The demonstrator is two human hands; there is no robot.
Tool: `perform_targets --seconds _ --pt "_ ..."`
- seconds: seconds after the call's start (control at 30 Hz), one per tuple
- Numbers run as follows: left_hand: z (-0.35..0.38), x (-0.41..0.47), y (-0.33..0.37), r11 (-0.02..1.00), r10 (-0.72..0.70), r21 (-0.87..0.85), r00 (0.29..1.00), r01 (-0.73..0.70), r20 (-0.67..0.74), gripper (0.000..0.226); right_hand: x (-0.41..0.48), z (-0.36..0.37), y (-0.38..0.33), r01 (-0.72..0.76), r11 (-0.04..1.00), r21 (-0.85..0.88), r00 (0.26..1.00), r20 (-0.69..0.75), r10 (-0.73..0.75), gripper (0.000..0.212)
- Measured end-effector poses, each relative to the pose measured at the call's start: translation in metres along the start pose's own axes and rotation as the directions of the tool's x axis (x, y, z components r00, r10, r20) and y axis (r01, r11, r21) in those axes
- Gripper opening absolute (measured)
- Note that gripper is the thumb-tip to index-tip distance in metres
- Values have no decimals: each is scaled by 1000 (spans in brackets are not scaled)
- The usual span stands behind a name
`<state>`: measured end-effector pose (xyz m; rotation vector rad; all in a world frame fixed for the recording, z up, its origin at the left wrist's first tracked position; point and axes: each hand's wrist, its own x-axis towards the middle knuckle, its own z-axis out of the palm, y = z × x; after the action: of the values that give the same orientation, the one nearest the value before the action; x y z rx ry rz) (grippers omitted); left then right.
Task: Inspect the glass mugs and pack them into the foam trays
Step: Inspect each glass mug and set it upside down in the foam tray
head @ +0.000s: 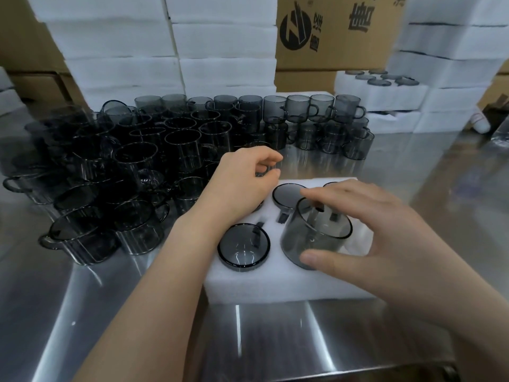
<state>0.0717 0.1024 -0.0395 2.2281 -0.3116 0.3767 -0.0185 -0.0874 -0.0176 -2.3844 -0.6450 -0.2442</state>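
Our right hand (366,224) grips a smoked glass mug (311,238), thumb on its wall and fingers over its rim. The mug is tilted at the front right cavity of the foam tray (275,288) on a steel table (110,299). Our left hand (242,183) curls beyond the tray, near the loose mugs (137,161); we cannot tell whether it holds anything.

- I see my left hand (242,177) and its forearm (165,271) bare right to the frame's edge.
- My right hand (366,230) is bare as well, thumbnail (309,260) trimmed short.
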Motion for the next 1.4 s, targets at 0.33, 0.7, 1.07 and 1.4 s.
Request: perform_targets --seconds 0.33,0.7,1.07,1.4 --pt "0 0 2 1000 0 24 1000 -1 13 25 3 5 -2 -3 974 -228 953 295 72 73" --pt "2 -1 3 998 7 60 999 -9 37 25 -12 16 -1 192 821 -537 928 372 26 106" --pt "1 1 -1 993 -30 113 999 32 -17 15 127 0 64 -208 978 -8 974 -90 207 23" --pt "0 1 -3 987 -47 154 999 47 -7 26 186 46 65 -27 967 -253 932 343 115 23"
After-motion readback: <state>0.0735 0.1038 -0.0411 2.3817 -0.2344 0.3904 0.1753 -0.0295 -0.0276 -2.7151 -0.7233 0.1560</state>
